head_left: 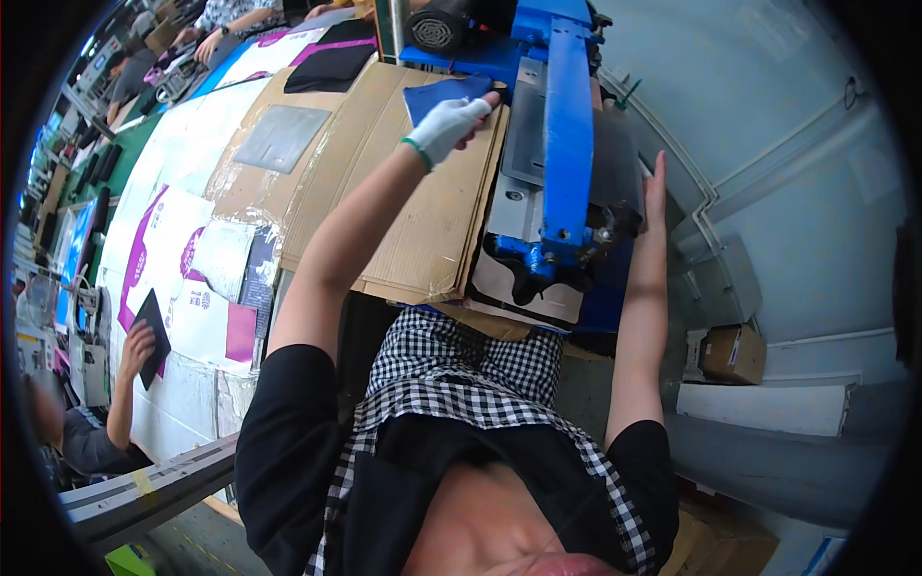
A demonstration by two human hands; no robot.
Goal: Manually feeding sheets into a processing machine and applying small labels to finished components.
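My left hand (449,127), in a white glove with green cuff trim and bare fingertips, has its fingers curled and its thumb pointing toward the machine. It overlaps a navy blue flat piece (444,95) on the cardboard. Whatever the fingers hold, if anything, is hidden. My right hand (655,197) is bare, with straight fingers, against the right side of the blue press-like machine (569,125). Beneath the machine's long blue arm lies a grey metal plate (524,134). A translucent sheet (615,163) lies between the arm and my right hand.
Cardboard (384,206) covers the bench, with a grey sheet (281,138) and black pieces (331,67) on it. A co-worker's hand (140,346) at left holds a dark panel (152,338). A black motor (438,31) stands at the back. A carton (733,354) sits at right.
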